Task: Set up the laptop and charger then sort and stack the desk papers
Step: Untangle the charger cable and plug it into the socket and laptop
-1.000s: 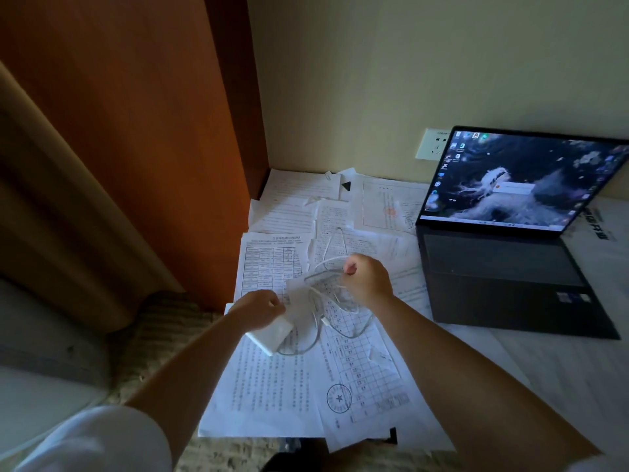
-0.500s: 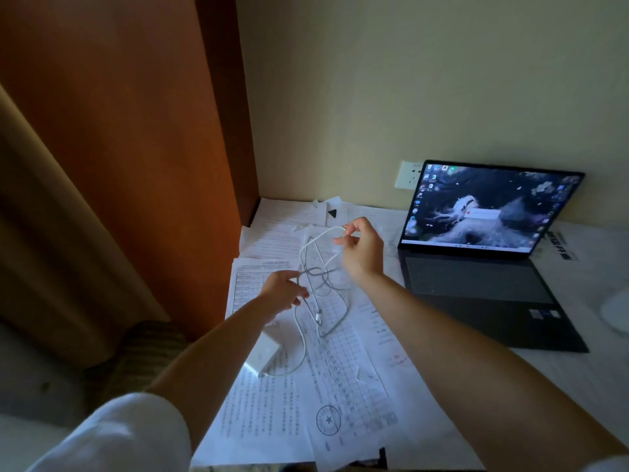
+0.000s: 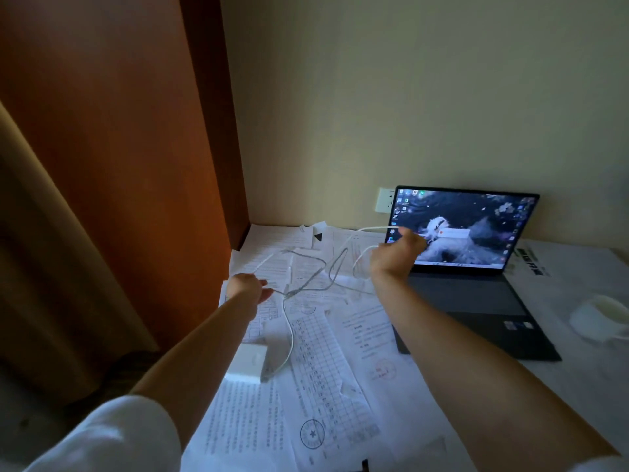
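So far only part of the job looks done. The laptop (image 3: 476,267) stands open on the desk (image 3: 578,386) against the wall, its screen lit, so that much seems set up. The charger (image 3: 247,362) is another matter: its white block lies on the papers (image 3: 323,386) near the desk's left edge, not plugged into the wall socket (image 3: 384,200) behind the laptop's left corner. The cable (image 3: 306,284) hangs in loose, crossing loops between the two hands. The left hand (image 3: 246,284) pinches it low over the sheets, and the right hand (image 3: 396,255) is curled round it, raised in front of the screen's left side. I would judge the cord half untangled. The papers lie spread and overlapping across the desk, unsorted; that whole step appears to be waiting.
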Action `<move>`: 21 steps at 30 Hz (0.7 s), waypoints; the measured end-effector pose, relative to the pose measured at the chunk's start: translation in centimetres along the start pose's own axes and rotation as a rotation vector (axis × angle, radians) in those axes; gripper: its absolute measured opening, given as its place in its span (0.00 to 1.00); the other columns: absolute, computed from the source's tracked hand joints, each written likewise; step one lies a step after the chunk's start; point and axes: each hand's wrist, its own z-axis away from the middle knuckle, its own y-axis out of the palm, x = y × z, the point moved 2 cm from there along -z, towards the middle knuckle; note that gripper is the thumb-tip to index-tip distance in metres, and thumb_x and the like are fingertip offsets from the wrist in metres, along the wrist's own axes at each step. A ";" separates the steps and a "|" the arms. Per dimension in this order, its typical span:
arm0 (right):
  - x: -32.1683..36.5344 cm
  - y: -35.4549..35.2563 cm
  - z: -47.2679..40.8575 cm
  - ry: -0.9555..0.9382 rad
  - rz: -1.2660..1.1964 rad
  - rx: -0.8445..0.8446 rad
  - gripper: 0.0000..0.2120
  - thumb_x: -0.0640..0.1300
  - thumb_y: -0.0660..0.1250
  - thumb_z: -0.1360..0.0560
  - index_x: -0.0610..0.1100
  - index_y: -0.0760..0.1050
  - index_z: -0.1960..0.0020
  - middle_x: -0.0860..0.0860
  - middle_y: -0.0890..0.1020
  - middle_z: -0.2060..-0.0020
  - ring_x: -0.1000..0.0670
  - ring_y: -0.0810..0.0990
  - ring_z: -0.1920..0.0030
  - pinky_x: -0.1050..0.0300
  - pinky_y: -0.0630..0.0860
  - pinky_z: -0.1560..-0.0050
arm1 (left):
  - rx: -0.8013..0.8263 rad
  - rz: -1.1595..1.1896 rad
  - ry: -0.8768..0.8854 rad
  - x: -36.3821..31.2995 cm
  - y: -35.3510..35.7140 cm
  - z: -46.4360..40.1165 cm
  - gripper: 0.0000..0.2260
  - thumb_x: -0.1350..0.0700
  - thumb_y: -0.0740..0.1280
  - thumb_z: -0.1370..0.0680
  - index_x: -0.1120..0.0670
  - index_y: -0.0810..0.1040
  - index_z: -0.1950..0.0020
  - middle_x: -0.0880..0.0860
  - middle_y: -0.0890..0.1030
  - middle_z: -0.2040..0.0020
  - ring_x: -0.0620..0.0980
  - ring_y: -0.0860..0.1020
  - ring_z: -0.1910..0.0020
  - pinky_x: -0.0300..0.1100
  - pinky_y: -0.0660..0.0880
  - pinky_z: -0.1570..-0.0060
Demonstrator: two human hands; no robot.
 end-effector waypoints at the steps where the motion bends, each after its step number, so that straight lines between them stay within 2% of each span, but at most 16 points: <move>1: -0.1 -0.1 0.3 0.034 0.001 0.018 0.20 0.27 0.58 0.26 0.31 0.66 0.34 0.37 0.63 0.32 0.41 0.70 0.37 0.62 0.62 0.43 | -0.011 0.100 -0.053 0.1 0.0 0.5 0.15 0.69 0.54 0.19 0.66 0.68 0.32 0.60 0.79 0.39 0.53 0.81 0.57 0.38 0.77 0.63; 3: -0.6 -0.1 0.9 0.130 0.028 0.096 0.27 0.31 0.61 0.26 0.33 0.58 0.29 0.42 0.57 0.28 0.41 0.73 0.39 0.57 0.66 0.41 | -0.023 0.294 -0.160 0.2 -0.1 1.5 0.16 0.69 0.52 0.19 0.66 0.69 0.33 0.60 0.83 0.48 0.55 0.83 0.53 0.36 0.79 0.59; 5: -1.4 0.0 1.5 0.221 0.065 0.195 0.35 0.33 0.62 0.25 0.36 0.48 0.25 0.45 0.51 0.25 0.41 0.72 0.36 0.55 0.67 0.38 | -0.025 0.375 -0.161 0.1 -0.2 2.0 0.16 0.69 0.51 0.20 0.66 0.70 0.35 0.59 0.84 0.60 0.55 0.84 0.57 0.42 0.80 0.52; 7: -2.2 0.0 1.9 0.277 0.097 0.249 0.38 0.32 0.61 0.25 0.38 0.42 0.23 0.45 0.48 0.24 0.41 0.69 0.33 0.54 0.66 0.35 | -0.008 0.383 -0.122 0.2 -0.3 2.2 0.16 0.70 0.53 0.22 0.63 0.69 0.36 0.59 0.83 0.59 0.55 0.83 0.62 0.44 0.80 0.55; 8: -2.4 -0.1 1.9 0.323 0.087 0.275 0.40 0.32 0.61 0.25 0.41 0.39 0.23 0.44 0.51 0.24 0.40 0.71 0.34 0.52 0.71 0.38 | -0.005 0.352 -0.105 0.3 -0.4 2.3 0.12 0.69 0.55 0.22 0.65 0.70 0.39 0.60 0.83 0.57 0.55 0.83 0.63 0.44 0.80 0.58; 9: -2.7 -0.1 2.0 0.391 0.047 0.307 0.42 0.31 0.59 0.25 0.46 0.35 0.23 0.43 0.57 0.26 0.39 0.75 0.39 0.51 0.78 0.46 | -0.005 0.300 -0.089 0.4 -0.6 2.3 0.07 0.69 0.59 0.22 0.66 0.71 0.45 0.60 0.83 0.54 0.54 0.83 0.63 0.44 0.81 0.60; 10: -2.8 -0.1 2.3 0.471 -0.009 0.339 0.42 0.32 0.57 0.24 0.49 0.32 0.24 0.42 0.62 0.28 0.40 0.80 0.46 0.55 0.81 0.59 | -0.008 0.239 -0.064 0.6 -0.6 2.3 0.03 0.67 0.64 0.23 0.66 0.73 0.50 0.61 0.83 0.53 0.53 0.82 0.63 0.43 0.81 0.60; 11: -2.6 -0.1 2.7 0.553 -0.069 0.369 0.40 0.33 0.54 0.22 0.52 0.30 0.24 0.42 0.66 0.30 0.43 0.82 0.55 0.59 0.78 0.69 | -0.011 0.181 -0.040 0.7 -0.6 2.4 0.05 0.62 0.68 0.23 0.64 0.75 0.53 0.61 0.83 0.53 0.54 0.82 0.63 0.44 0.81 0.59; 13: -2.1 -0.1 3.4 0.622 -0.175 0.358 0.37 0.34 0.50 0.21 0.53 0.30 0.25 0.42 0.70 0.32 0.48 0.79 0.67 0.62 0.72 0.73 | -0.037 0.087 0.005 1.1 -0.5 2.5 0.14 0.48 0.68 0.23 0.59 0.75 0.57 0.59 0.83 0.58 0.55 0.83 0.61 0.46 0.81 0.55; 15: -1.6 0.2 3.6 0.567 -0.272 0.299 0.37 0.33 0.49 0.21 0.57 0.31 0.25 0.42 0.68 0.30 0.48 0.79 0.67 0.63 0.72 0.77 | -0.030 0.031 -0.013 1.3 -0.2 2.8 0.23 0.36 0.58 0.23 0.57 0.71 0.60 0.59 0.83 0.61 0.56 0.82 0.60 0.48 0.80 0.52; 17: -1.4 0.5 3.6 0.540 -0.322 0.291 0.38 0.35 0.51 0.20 0.61 0.32 0.26 0.42 0.67 0.29 0.47 0.81 0.64 0.67 0.69 0.81 | 0.025 0.098 -0.110 1.8 -0.2 3.1 0.30 0.30 0.51 0.24 0.58 0.70 0.62 0.61 0.83 0.62 0.58 0.82 0.58 0.51 0.79 0.48; 19: -1.2 0.6 3.8 0.468 -0.234 0.427 0.40 0.36 0.56 0.20 0.62 0.32 0.26 0.41 0.67 0.30 0.49 0.79 0.69 0.65 0.70 0.80 | 0.092 0.210 -0.215 2.3 -0.5 3.4 0.36 0.27 0.50 0.26 0.62 0.72 0.59 0.64 0.83 0.59 0.62 0.82 0.53 0.54 0.78 0.45; 20: -1.2 0.7 4.0 0.344 -0.094 0.539 0.41 0.35 0.58 0.21 0.61 0.33 0.25 0.40 0.70 0.33 0.50 0.77 0.70 0.61 0.73 0.78 | 0.120 0.244 -0.258 2.5 -0.6 3.4 0.38 0.27 0.49 0.26 0.64 0.73 0.55 0.65 0.82 0.56 0.63 0.81 0.53 0.55 0.78 0.45; 21: -1.1 0.7 4.4 0.185 0.066 0.636 0.42 0.34 0.58 0.22 0.61 0.34 0.25 0.41 0.76 0.40 0.49 0.76 0.70 0.56 0.75 0.75 | 0.142 0.252 -0.292 2.7 -0.8 3.5 0.39 0.27 0.50 0.26 0.65 0.73 0.52 0.65 0.81 0.55 0.64 0.81 0.54 0.55 0.79 0.48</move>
